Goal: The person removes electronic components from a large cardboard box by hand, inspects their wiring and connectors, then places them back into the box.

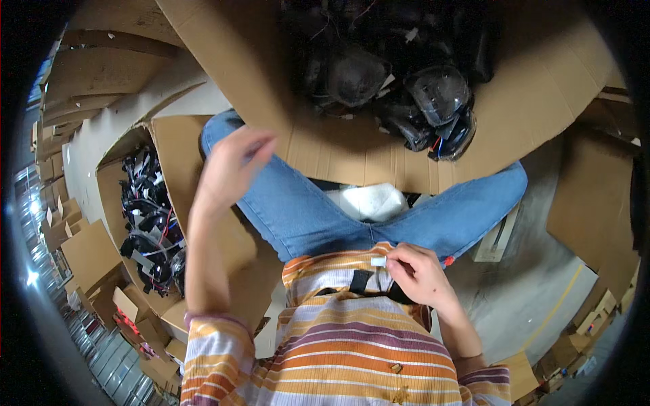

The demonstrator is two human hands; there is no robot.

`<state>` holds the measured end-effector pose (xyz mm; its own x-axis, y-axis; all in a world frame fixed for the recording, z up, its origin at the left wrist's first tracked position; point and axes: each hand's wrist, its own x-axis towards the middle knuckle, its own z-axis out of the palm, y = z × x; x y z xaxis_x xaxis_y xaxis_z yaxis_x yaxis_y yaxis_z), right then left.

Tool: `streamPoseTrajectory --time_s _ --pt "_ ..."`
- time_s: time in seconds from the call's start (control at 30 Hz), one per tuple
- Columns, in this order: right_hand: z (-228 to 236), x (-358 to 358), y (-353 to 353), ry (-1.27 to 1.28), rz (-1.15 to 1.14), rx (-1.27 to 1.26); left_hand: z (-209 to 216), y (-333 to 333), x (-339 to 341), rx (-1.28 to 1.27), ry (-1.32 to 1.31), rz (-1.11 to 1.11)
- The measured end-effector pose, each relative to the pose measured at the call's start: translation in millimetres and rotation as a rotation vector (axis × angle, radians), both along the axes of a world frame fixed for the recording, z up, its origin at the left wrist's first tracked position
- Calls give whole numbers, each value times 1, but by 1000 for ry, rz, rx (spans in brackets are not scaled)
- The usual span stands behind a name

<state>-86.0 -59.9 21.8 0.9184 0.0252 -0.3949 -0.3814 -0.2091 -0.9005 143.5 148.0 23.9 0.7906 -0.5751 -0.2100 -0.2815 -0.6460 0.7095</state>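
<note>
The right hand (423, 277) gripped a white piece (378, 262) at the waist

The person sat with knees spread, the right hand's thumb and fingers closed on the white piece just in front of the striped shirt (372, 345). A black patch (360, 281) showed just below it.

The left hand (233, 164) was raised over the left thigh of the jeans (291, 210), fingers bent and blurred; whether it held anything could not be told.

Ahead, the front box (386, 159) held black parts in clear bags (439, 91). The left box (186, 155), near the left forearm, held black parts with wires (150, 237). Between the thighs lay a white bundle (372, 201), and a yellow line (555, 308) crossed the grey floor (474, 298) to the right.
</note>
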Motion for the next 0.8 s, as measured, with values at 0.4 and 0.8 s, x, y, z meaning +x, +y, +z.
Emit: streamPoseTrajectory --time_s 0.4,0.8 --pt "-2 26 -3 112 -6 33 -201 -49 180 346 -163 111" --pt "-9 33 -9 151 -48 37 -163 -68 158 104 -185 -52"
